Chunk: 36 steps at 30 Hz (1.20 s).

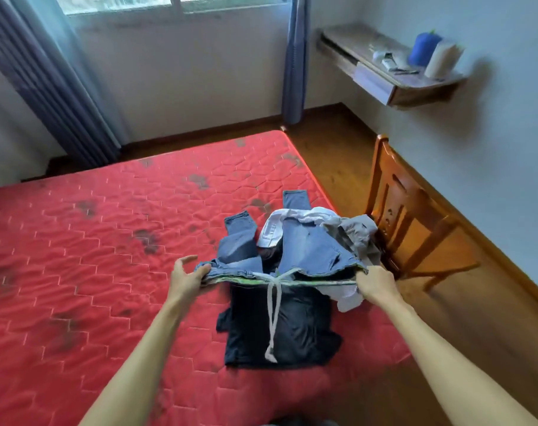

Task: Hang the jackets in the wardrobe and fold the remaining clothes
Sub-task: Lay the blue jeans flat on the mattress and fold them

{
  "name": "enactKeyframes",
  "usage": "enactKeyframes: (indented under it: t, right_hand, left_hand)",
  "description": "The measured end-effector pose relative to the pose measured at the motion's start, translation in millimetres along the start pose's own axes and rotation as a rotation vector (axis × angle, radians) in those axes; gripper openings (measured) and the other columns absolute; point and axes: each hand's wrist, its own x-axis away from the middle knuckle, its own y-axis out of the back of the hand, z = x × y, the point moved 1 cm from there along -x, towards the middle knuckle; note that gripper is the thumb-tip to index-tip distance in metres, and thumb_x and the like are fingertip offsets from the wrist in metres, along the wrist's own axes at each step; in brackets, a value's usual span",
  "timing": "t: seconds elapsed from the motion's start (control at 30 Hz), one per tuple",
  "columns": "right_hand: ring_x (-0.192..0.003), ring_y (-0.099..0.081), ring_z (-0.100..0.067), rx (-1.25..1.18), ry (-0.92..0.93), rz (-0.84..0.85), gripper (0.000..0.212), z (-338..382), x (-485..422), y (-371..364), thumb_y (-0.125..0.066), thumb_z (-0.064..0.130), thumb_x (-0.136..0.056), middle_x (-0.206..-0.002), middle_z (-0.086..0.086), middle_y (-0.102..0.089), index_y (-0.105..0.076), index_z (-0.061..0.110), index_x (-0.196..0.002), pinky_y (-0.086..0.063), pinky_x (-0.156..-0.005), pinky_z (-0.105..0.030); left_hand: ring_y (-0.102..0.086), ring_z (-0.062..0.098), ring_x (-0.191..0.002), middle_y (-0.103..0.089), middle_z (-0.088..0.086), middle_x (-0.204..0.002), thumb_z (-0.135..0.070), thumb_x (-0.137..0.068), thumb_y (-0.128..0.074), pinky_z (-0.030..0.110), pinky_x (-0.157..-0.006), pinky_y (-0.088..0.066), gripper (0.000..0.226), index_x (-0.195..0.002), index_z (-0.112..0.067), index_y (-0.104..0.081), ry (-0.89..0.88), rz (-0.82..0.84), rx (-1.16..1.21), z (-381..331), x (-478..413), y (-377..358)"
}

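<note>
A pair of blue jeans [310,250] with a white drawstring is stretched by its waistband above the red mattress [92,241]. My left hand [186,276] grips the waistband's left end, and my right hand [375,284] grips the right end. The jeans' legs trail away from me over the bed. Under the waistband lies a folded dark navy garment [292,330]. A white garment [280,224] and a grey one [357,232] are heaped at the bed's right edge, partly beneath the jeans.
A wooden chair [415,229] stands close to the bed's right side on the wood floor. A wall-mounted wooden shelf [393,75] carries a blue container and a white roll. Blue curtains [46,87] hang by the window behind the bed.
</note>
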Motion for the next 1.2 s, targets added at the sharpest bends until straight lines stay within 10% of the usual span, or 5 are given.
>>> enactKeyframes:
  t: [0.27, 0.47, 0.63, 0.83, 1.2]
  right_hand:
    - [-0.067, -0.072, -0.034, -0.249, -0.005, -0.026, 0.028, -26, 57, -4, -0.045, 0.016, -0.077, -0.071, -0.016, -0.072, -0.067, 0.0, -0.075, -0.061, -0.069, -0.045]
    - [-0.08, -0.072, -0.034, -0.401, 0.054, -0.067, 0.048, -25, 169, -4, -0.038, -0.002, -0.087, -0.118, -0.012, -0.06, -0.056, 0.022, -0.125, -0.057, -0.061, -0.028]
    - [-0.06, -0.073, -0.034, -0.484, 0.101, -0.007, 0.037, -19, 224, -17, -0.036, -0.001, -0.086, -0.082, -0.02, -0.072, -0.071, 0.008, -0.095, -0.062, -0.058, -0.045]
    - [-0.062, -0.065, -0.03, -0.369, 0.258, -0.113, 0.026, 28, 296, -42, -0.046, 0.016, -0.086, -0.058, -0.007, -0.062, -0.055, 0.011, -0.062, -0.055, -0.058, -0.025]
    - [-0.052, -0.064, -0.024, -0.355, 0.434, -0.109, 0.04, 166, 405, -135, -0.048, 0.032, -0.082, -0.051, -0.008, -0.065, -0.059, 0.003, -0.057, -0.047, -0.052, -0.03]
  left_hand:
    - [-0.064, 0.02, -0.07, -0.067, 0.016, -0.088, 0.001, -0.097, -0.058, 0.03, -0.054, -0.061, 0.016, -0.09, -0.008, -0.069, -0.094, 0.089, 0.037, -9, 83, 34]
    - [-0.063, 0.023, -0.072, -0.066, 0.016, -0.089, 0.003, -0.097, -0.056, 0.025, -0.051, -0.059, 0.012, -0.101, -0.001, -0.066, -0.116, 0.083, 0.085, 7, 155, 84]
    - [-0.067, 0.017, -0.066, -0.068, 0.016, -0.087, 0.003, -0.096, -0.057, 0.026, -0.053, -0.06, 0.015, -0.094, -0.004, -0.069, -0.152, 0.049, 0.114, 14, 203, 145]
    - [-0.065, 0.024, -0.077, -0.067, 0.016, -0.09, 0.002, -0.097, -0.056, 0.027, -0.058, -0.062, 0.014, -0.096, -0.004, -0.068, -0.162, -0.03, 0.203, 25, 232, 240]
    - [-0.066, 0.005, -0.051, -0.067, 0.011, -0.08, 0.002, -0.096, -0.056, 0.02, -0.048, -0.057, 0.015, -0.092, -0.003, -0.07, -0.259, -0.207, 0.187, 22, 256, 459]
